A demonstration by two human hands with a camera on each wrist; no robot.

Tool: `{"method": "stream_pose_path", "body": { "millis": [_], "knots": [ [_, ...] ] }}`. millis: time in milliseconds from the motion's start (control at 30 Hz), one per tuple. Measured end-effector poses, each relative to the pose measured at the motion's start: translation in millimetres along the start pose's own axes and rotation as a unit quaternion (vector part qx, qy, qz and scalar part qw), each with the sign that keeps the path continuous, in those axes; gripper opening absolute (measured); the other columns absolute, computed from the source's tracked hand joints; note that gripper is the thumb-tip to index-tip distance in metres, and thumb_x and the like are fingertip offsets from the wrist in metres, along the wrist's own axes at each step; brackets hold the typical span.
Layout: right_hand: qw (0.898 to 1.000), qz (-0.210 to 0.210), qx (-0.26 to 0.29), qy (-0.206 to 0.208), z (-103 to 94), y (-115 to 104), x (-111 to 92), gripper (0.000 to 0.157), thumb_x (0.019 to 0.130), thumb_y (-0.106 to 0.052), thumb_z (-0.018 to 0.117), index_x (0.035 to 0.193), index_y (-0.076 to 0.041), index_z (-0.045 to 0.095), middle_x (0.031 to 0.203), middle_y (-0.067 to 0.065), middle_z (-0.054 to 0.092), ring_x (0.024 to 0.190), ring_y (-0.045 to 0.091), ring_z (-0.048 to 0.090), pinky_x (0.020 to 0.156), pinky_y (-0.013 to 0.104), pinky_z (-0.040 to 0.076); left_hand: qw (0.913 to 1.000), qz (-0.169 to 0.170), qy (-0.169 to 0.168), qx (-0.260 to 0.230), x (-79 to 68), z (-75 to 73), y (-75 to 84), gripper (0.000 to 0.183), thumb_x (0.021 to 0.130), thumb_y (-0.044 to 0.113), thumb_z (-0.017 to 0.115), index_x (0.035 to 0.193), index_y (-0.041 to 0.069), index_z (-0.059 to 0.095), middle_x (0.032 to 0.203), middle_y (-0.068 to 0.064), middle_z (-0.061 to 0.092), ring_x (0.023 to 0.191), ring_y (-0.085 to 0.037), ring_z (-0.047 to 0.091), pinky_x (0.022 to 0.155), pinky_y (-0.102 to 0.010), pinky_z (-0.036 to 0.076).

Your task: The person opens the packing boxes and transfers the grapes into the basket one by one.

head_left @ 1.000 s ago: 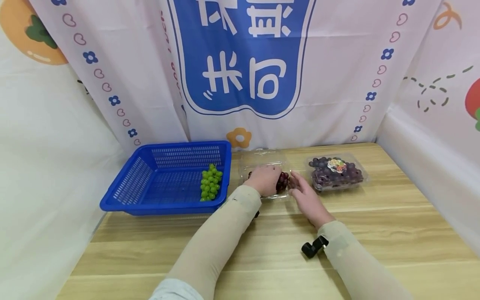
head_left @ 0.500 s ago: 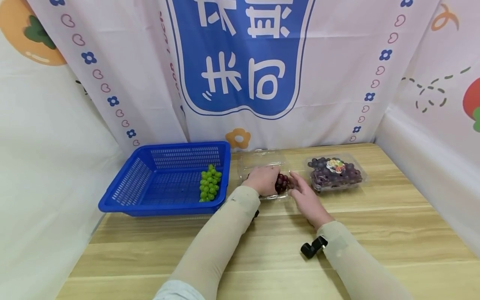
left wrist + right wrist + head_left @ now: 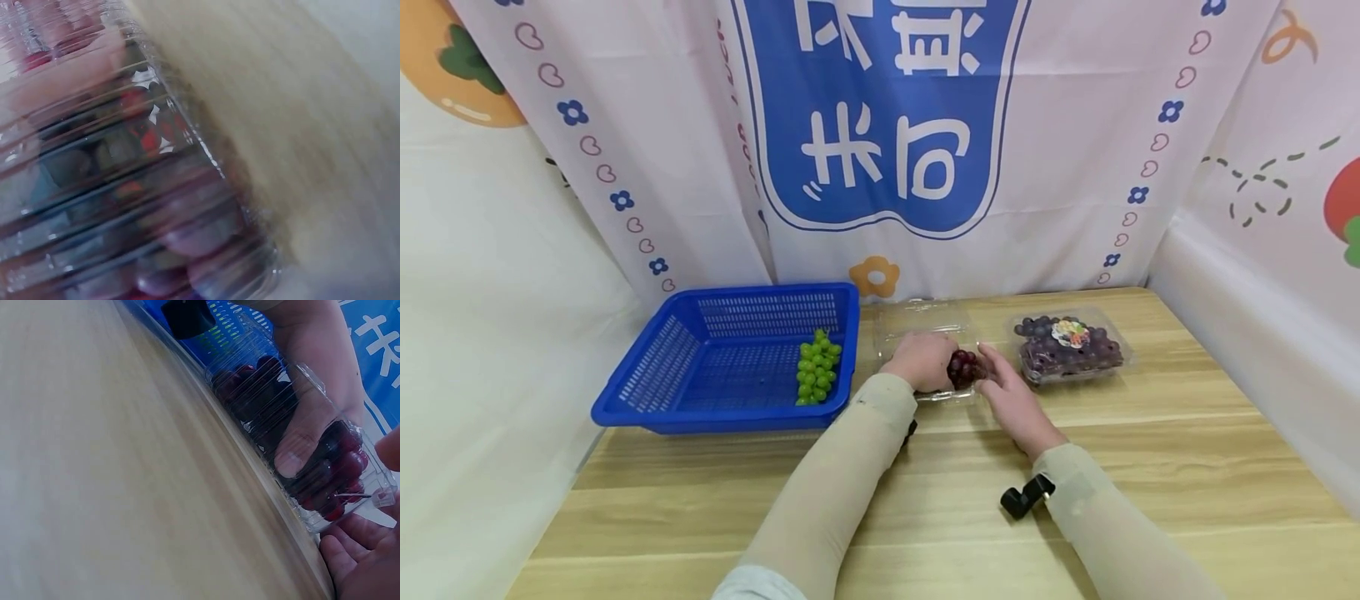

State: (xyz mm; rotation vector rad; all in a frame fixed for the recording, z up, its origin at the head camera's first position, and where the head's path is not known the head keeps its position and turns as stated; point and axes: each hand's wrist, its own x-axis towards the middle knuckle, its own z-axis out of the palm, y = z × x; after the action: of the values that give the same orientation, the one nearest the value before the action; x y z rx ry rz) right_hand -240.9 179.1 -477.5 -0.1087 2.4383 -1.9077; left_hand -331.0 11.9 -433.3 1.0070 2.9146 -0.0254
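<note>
Red grapes (image 3: 964, 367): inside the clear container (image 3: 925, 318) — your left hand (image 3: 922, 362) grips them.
Container end: your right hand (image 3: 1011, 400) holds it between thumb and fingers.
Blue basket (image 3: 726, 375): left of the container, holding green grapes (image 3: 817, 370).

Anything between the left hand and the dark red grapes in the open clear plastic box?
Nothing visible: the left hand reaches down into the open clear plastic box, among the dark red grapes. The transparent lid lies open on the far side.
</note>
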Motion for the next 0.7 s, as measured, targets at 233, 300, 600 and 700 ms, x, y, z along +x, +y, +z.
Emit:
{"method": "stream_pose_path", "body": {
  "millis": [233,300,600,700],
  "knots": [
    [1.000,0.000,0.001,0.001,0.4,-0.8,-0.3,0.068,0.101,-0.018,0.051,0.163,-0.021,0.023,0.163,0.008,0.031,0.147,0.033,0.030,0.118,0.055,0.024,0.9993,0.003,0.032,-0.020,-3.8,2.7,-1.2,0.038,0.084,0.048,0.078,0.111,0.023,0.066,0.107,0.007,0.067,0.099,-0.013,0.061,0.089,-0.041,0.049],
    [1.000,0.000,-0.002,0.002,-0.1,-0.6,-0.6,0.067,0.102,-0.018,0.051,0.163,-0.021,0.023,0.163,0.007,0.030,0.148,0.032,0.029,0.118,0.055,0.024,0.9986,-0.002,0.039,-0.035,-3.3,3.6,-1.3,0.043,0.083,0.049,0.079,0.115,0.024,0.064,0.108,0.007,0.066,0.099,-0.013,0.060,0.088,-0.041,0.049],
    [1.000,-0.004,0.008,-0.006,-0.2,-1.2,-0.9,0.068,0.102,-0.015,0.049,0.163,-0.020,0.020,0.163,0.008,0.030,0.147,0.032,0.030,0.118,0.054,0.024,0.9876,-0.033,0.064,-0.139,-8.2,-0.7,-5.2,0.040,0.086,0.043,0.080,0.113,0.022,0.060,0.105,0.006,0.066,0.097,-0.015,0.063,0.086,-0.039,0.050],
    [1.000,-0.006,0.009,-0.005,-0.4,-1.4,-0.9,0.068,0.103,-0.015,0.048,0.164,-0.020,0.018,0.163,0.007,0.029,0.148,0.031,0.030,0.118,0.053,0.023,0.9798,-0.054,0.069,-0.180,-10.4,-4.3,-4.2,0.038,0.088,0.040,0.078,0.115,0.021,0.058,0.107,0.005,0.066,0.098,-0.016,0.063,0.086,-0.039,0.051]
  ]
}}
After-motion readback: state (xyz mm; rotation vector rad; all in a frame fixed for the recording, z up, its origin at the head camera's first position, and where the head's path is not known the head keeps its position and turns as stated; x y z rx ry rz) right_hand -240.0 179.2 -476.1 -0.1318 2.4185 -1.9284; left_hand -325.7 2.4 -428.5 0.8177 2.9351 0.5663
